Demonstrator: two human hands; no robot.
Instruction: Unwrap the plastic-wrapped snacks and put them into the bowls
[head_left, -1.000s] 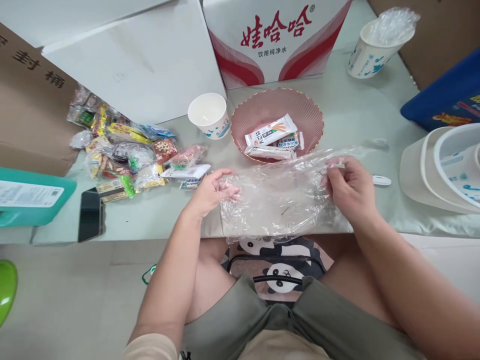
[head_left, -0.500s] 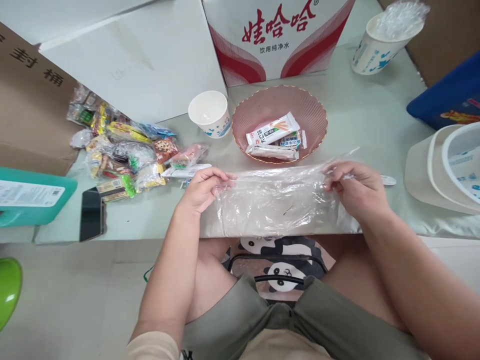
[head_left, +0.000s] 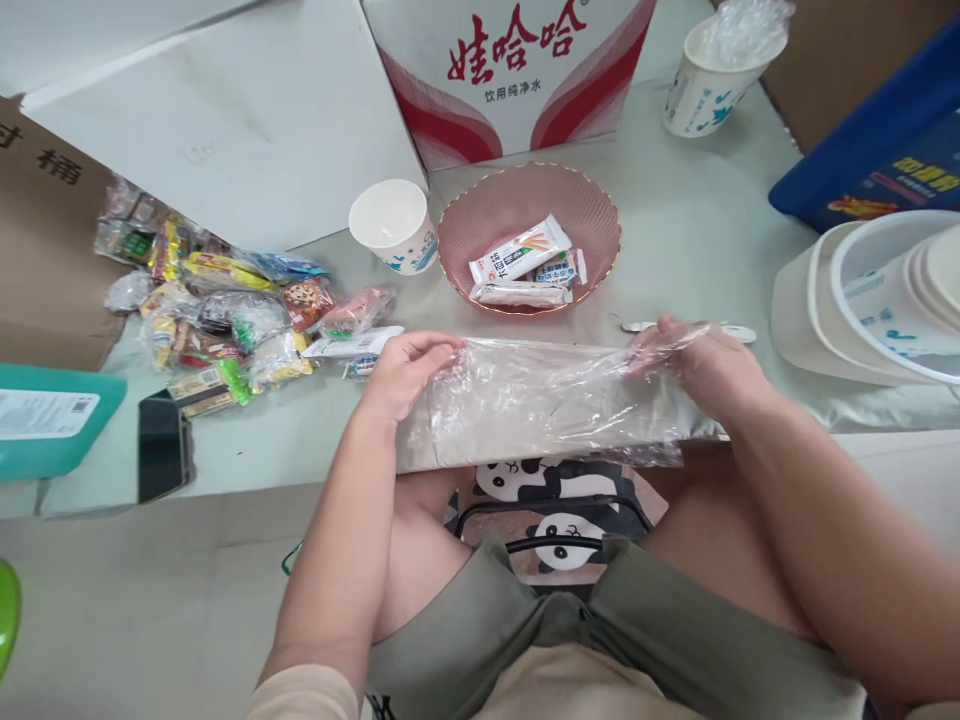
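A clear plastic bag (head_left: 540, 400) is stretched between my two hands at the table's front edge. My left hand (head_left: 412, 365) pinches its upper left corner between thumb and fingers. At the other end, my right hand (head_left: 701, 365) has the bag's upper right part in its fingers, with film lying over them. Just beyond the bag stands a pink ribbed bowl (head_left: 592, 220) with a wavy gold rim, holding a few wrapped snacks (head_left: 521, 250). A white plastic utensil (head_left: 739, 333) lies partly behind my right hand.
Left of the bowl are a paper cup (head_left: 394, 225) and a heap of packaged snacks (head_left: 240, 310). A phone (head_left: 163, 445) lies at the front left. Boxes (head_left: 517, 90) line the back. On the right stand plastic tubs (head_left: 814, 300) and a cup stuffed with film (head_left: 701, 95).
My right fingers have spread and slid under the film at the bag's right end. My left hand keeps its pinch. The whole view has shifted slightly to the right.
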